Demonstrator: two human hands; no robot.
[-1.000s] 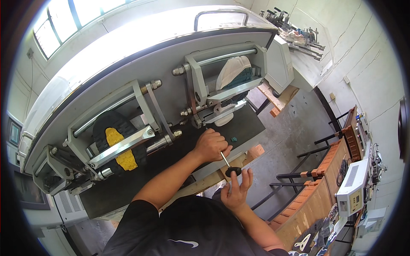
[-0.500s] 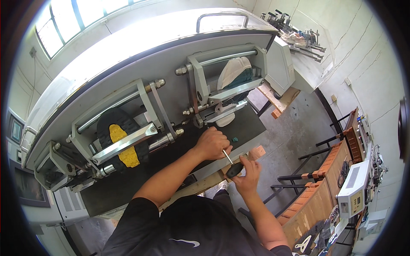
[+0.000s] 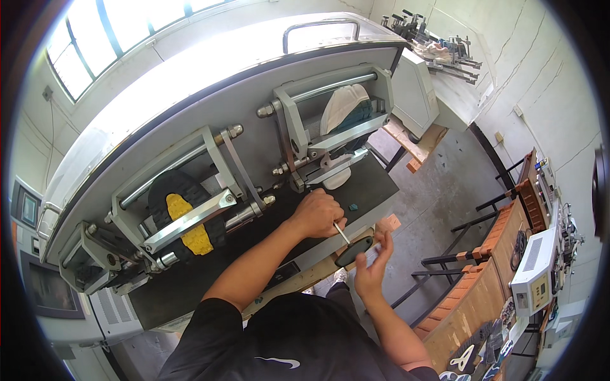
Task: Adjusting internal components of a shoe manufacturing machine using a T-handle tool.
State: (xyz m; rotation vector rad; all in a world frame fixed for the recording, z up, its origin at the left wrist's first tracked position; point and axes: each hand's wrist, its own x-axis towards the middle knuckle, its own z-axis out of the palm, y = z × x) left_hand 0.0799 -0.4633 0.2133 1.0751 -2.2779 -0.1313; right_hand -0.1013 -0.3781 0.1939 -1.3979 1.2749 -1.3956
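Note:
My left hand [image 3: 316, 213] is closed around the metal shaft of a T-handled hex key, low in front of the right clamp of a grey machine. Its black crossbar handle [image 3: 354, 252] points toward me, past the machine's front edge. The tip of the key is hidden behind my left hand. My right hand [image 3: 373, 265] is beside the handle with fingers stretched and apart, not wrapped round it. Just beyond my left hand, the right clamp [image 3: 294, 127] holds a white and teal shoe piece [image 3: 348, 111].
A left clamp [image 3: 187, 222] holds a black sole with a yellow middle [image 3: 189, 235]. A small teal scrap [image 3: 353, 207] lies on the dark machine bed [image 3: 375, 184]. At right are a wooden bench [image 3: 473, 292] and a white control box [image 3: 534, 273]. Metal clamps [image 3: 438, 47] stand at the back right.
The black handle has turned from nearly end-on to crosswise. My right hand has loosened from it, its fingers now spread. My left hand stays on the shaft, and the view has shifted slightly.

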